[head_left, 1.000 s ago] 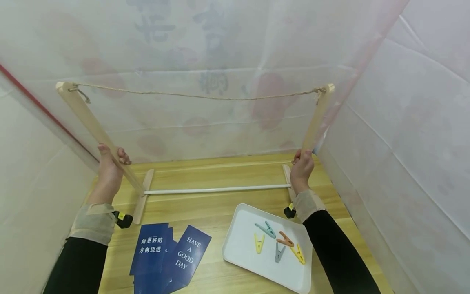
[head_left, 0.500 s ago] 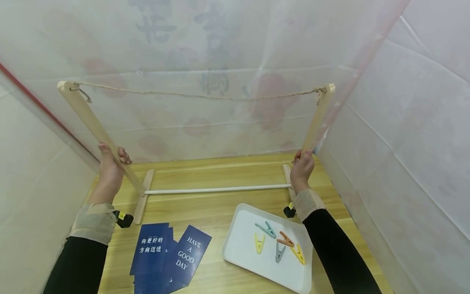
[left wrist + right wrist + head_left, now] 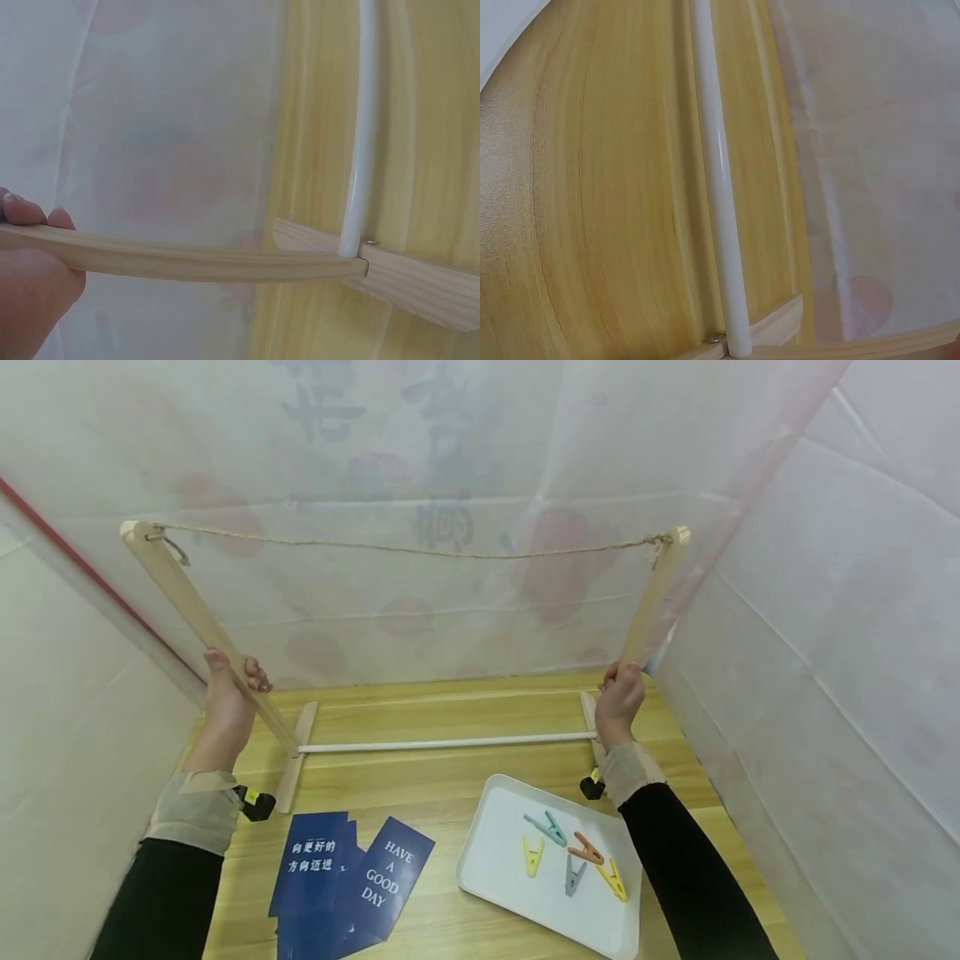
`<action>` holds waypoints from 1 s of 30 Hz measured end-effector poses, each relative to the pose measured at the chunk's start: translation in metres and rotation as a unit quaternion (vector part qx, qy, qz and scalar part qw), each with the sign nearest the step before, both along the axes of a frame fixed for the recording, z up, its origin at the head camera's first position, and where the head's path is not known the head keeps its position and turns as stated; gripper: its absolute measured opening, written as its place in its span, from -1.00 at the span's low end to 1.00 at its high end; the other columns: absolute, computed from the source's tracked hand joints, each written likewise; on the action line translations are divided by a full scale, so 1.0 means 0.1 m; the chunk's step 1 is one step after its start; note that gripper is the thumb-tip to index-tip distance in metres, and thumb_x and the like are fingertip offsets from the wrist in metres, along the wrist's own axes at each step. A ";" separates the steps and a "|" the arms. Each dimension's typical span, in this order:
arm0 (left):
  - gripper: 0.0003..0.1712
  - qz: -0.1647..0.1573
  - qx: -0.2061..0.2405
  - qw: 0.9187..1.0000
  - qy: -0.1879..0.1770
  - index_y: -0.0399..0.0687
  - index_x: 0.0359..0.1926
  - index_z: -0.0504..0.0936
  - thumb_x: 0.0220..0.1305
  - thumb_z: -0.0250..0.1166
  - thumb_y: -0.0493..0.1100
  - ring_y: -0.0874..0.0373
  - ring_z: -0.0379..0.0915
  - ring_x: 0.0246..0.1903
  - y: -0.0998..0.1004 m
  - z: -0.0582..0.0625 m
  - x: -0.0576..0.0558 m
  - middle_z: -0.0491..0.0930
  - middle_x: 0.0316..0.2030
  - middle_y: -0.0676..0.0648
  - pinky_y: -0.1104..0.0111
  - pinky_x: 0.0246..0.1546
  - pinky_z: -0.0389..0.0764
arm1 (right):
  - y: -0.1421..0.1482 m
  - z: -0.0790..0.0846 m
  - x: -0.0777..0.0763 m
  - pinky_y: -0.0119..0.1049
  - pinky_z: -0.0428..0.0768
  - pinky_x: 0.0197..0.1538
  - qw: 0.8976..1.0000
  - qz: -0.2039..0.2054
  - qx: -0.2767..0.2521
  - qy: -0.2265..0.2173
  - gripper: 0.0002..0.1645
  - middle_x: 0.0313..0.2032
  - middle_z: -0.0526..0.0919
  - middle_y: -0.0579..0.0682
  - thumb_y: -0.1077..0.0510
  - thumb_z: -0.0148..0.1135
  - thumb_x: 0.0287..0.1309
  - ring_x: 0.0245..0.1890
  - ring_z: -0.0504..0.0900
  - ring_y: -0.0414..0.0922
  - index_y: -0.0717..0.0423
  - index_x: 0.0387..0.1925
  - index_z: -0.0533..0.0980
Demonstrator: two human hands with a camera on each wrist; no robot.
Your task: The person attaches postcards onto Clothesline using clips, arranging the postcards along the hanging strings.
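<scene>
A wooden frame stands on the table, its two posts joined at the top by a twine line (image 3: 420,551) and near the base by a white rod (image 3: 450,744). My left hand (image 3: 231,706) grips the left post (image 3: 176,589) around its lower half; the left wrist view shows fingers and thumb on either side of this post (image 3: 187,259). On the other side, my right hand (image 3: 621,700) holds the right post (image 3: 651,602) at a similar height. Wooden feet (image 3: 297,760) lie under the posts. In the right wrist view the white rod (image 3: 718,165) shows, with that hand out of sight.
In front of the frame, a white tray (image 3: 498,889) holds several clothespins (image 3: 573,875) in yellow, teal, orange and grey. Left of it lie overlapping blue cards (image 3: 311,868) with white lettering. Pale curtain-like walls (image 3: 847,635) enclose the wood-grain table (image 3: 420,793) at the back and sides.
The whole head view has shifted slightly. Both hands keep their grip on the posts, and the frame, tray and cards stay in place.
</scene>
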State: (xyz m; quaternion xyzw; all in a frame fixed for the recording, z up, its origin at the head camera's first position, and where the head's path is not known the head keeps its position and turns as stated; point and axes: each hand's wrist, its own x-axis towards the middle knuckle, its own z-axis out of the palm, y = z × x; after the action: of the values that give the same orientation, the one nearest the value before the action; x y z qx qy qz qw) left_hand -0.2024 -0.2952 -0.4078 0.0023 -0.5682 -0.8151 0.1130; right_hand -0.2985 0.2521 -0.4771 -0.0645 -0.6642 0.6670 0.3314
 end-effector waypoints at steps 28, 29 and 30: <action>-0.20 -0.053 -0.229 0.962 -0.141 0.15 0.60 -0.25 0.55 -0.22 0.28 -0.30 -0.18 0.50 -0.17 -0.67 0.37 -0.23 0.57 -0.24 0.02 0.43 0.20 | 0.55 -0.26 0.24 -0.25 0.60 0.13 0.964 0.118 0.169 -0.170 -0.40 0.13 0.58 0.11 -0.24 0.09 0.36 0.01 0.54 -0.14 -0.04 0.28 0.47; -0.21 -0.051 -0.229 0.962 -0.140 0.14 0.60 -0.24 0.55 -0.21 0.27 -0.30 -0.17 0.50 -0.16 -0.68 0.36 -0.23 0.57 -0.24 0.10 0.42 0.26 | 0.55 -0.27 0.22 -0.23 0.61 0.13 0.965 0.118 0.162 -0.167 -0.40 0.13 0.59 0.12 -0.23 0.10 0.36 -0.01 0.55 -0.15 -0.04 0.28 0.48; -0.21 -0.048 -0.229 0.962 -0.140 0.14 0.60 -0.24 0.55 -0.20 0.27 -0.30 -0.17 0.50 -0.15 -0.69 0.36 -0.23 0.57 -0.24 0.17 0.39 0.32 | 0.55 -0.27 0.21 -0.20 0.62 0.14 0.967 0.117 0.155 -0.165 -0.41 0.12 0.59 0.13 -0.22 0.11 0.36 -0.02 0.57 -0.16 -0.03 0.28 0.48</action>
State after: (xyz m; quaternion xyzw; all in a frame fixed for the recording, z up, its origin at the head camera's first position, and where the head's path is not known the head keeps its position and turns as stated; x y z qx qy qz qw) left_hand -0.1659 -0.3104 -0.4768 0.0627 -0.7496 -0.6589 -0.0093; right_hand -0.2774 0.3069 -0.5045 -0.0430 -0.8078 0.5703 0.1428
